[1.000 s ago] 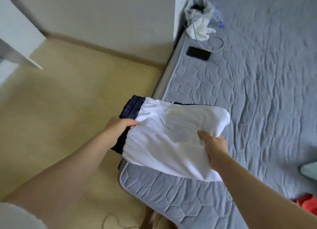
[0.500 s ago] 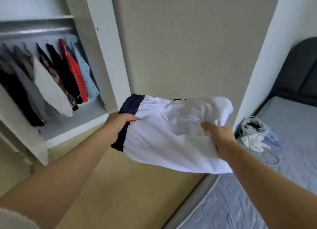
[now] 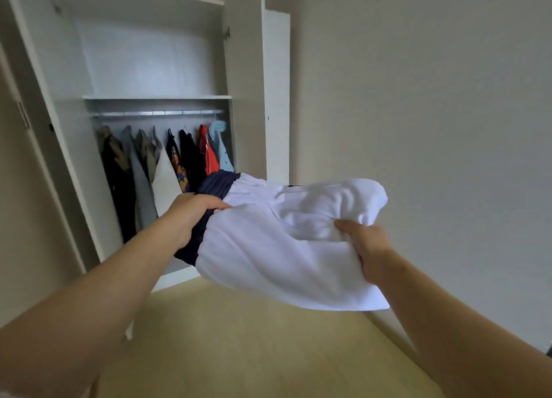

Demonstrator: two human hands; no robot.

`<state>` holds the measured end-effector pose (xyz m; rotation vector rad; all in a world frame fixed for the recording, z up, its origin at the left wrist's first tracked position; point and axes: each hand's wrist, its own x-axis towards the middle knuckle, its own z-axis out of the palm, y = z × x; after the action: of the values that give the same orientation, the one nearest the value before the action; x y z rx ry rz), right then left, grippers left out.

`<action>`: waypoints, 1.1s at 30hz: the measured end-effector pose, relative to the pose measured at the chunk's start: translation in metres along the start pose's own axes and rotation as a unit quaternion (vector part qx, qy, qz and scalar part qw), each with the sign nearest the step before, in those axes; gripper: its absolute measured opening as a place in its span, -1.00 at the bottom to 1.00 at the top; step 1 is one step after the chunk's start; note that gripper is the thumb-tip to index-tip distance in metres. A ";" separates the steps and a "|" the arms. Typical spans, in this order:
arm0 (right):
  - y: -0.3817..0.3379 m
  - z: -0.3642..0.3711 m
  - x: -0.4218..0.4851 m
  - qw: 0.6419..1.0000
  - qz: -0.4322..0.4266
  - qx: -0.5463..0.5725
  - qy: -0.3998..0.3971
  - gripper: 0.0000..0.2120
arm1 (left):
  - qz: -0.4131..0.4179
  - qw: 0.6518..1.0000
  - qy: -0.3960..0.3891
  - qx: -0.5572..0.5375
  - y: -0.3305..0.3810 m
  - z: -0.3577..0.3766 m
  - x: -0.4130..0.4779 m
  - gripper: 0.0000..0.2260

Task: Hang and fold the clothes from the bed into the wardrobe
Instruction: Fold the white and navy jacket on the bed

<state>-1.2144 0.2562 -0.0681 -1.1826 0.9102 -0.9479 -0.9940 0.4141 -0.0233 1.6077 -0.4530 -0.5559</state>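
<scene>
Since the frame half a second ago, the view has swung off the bed and now faces the open wardrobe squarely. I see both hands keeping the same hold on the folded garment.

1. Left hand: clenched on the navy waistband end of the garment, with the thumb lying on top of the white cloth and the fingers hidden beneath it.
2. Right hand: grasping the opposite end, with the thumb pressed into a bunched white fold and the fingers hidden under the cloth.
3. Folded garment: suspended in the air between the two hands and roughly level. Its lower edge sags below the right hand. It touches no surface and is held in front of the wardrobe opening.

Beyond the left hand, a row of hanging clothes fills the lower compartment on a metal rail. The row includes a red garment near its right end. A white shelf runs just above the rail. An open wardrobe door stands beyond the garment, between the hands. A plain wall extends past the right hand. The pale wood floor lies below both hands.
</scene>
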 end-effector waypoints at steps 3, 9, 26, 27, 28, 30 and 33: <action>-0.004 0.069 0.029 1.000 -0.013 -0.006 -0.024 -0.85 | 0.008 1.000 0.025 -0.013 0.011 -0.041 0.049 -0.73; -0.013 0.173 0.083 0.997 -0.036 -0.003 -0.064 -0.88 | 0.020 0.997 0.062 -0.033 0.035 -0.099 0.127 -0.76; -0.049 0.342 0.317 0.976 -0.067 0.036 -0.206 -0.69 | 0.070 0.983 0.168 -0.040 0.096 -0.117 0.354 -0.46; -0.054 0.350 0.334 0.974 -0.068 0.033 -0.214 -0.71 | 0.070 0.981 0.175 -0.043 0.101 -0.115 0.370 -0.44; -0.058 0.359 0.351 0.972 -0.073 0.029 -0.220 -0.74 | 0.068 0.980 0.182 -0.045 0.104 -0.113 0.385 -0.43; -0.064 0.380 0.381 0.969 -0.076 0.030 -0.233 -0.81 | 0.071 0.976 0.200 -0.048 0.108 -0.110 0.413 -0.55; -0.063 0.418 0.417 0.966 -0.057 0.035 -0.249 -0.82 | 0.086 0.966 0.238 -0.051 0.112 -0.119 0.451 -0.67</action>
<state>-0.6898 -0.0063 0.0242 -1.3414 0.4053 -0.7153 -0.5580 0.2313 0.0555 1.5223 -0.1945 -0.0513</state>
